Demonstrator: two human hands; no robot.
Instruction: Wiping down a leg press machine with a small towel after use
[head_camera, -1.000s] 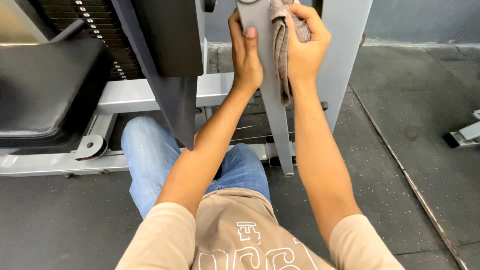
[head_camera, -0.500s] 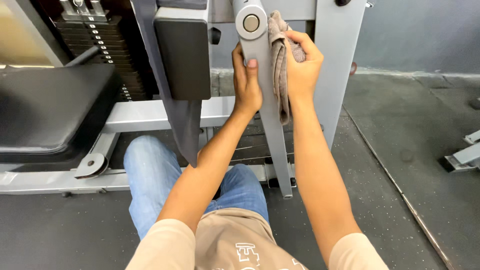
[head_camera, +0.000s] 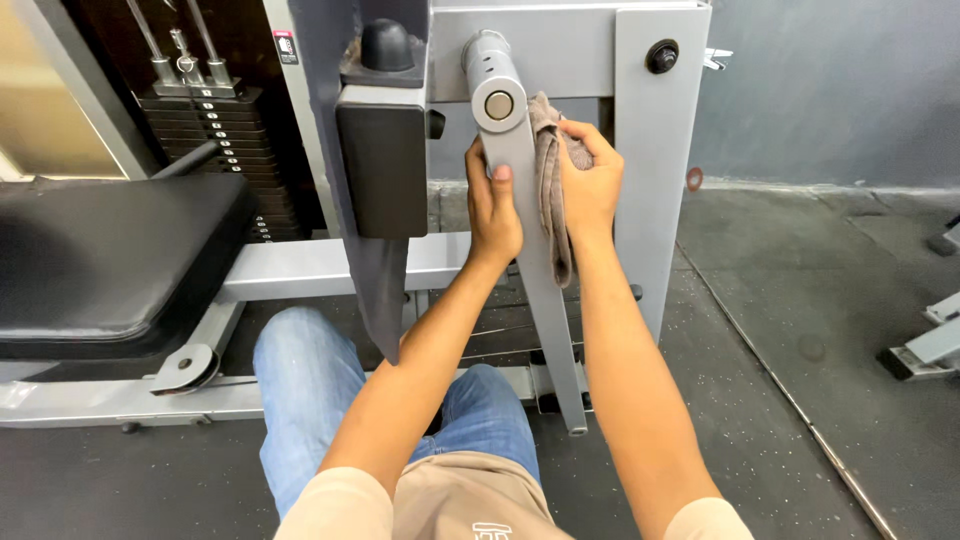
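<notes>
A grey metal lever arm of a gym machine hangs down in front of me, with a round pivot cap at its top. My left hand grips the lever's left side, thumb on its front face. My right hand presses a grey-brown cloth against the lever's right side; the cloth hangs down below my fingers.
A black padded block sits left of the lever. A black seat pad and a weight stack stand at the left. The grey machine frame rises behind my right hand. Other equipment feet rest on the rubber floor at right.
The view has tilted up, showing the lever's pivot cap and the frame's top. Both hands stay on the lever, the right one still holding the cloth against it.
</notes>
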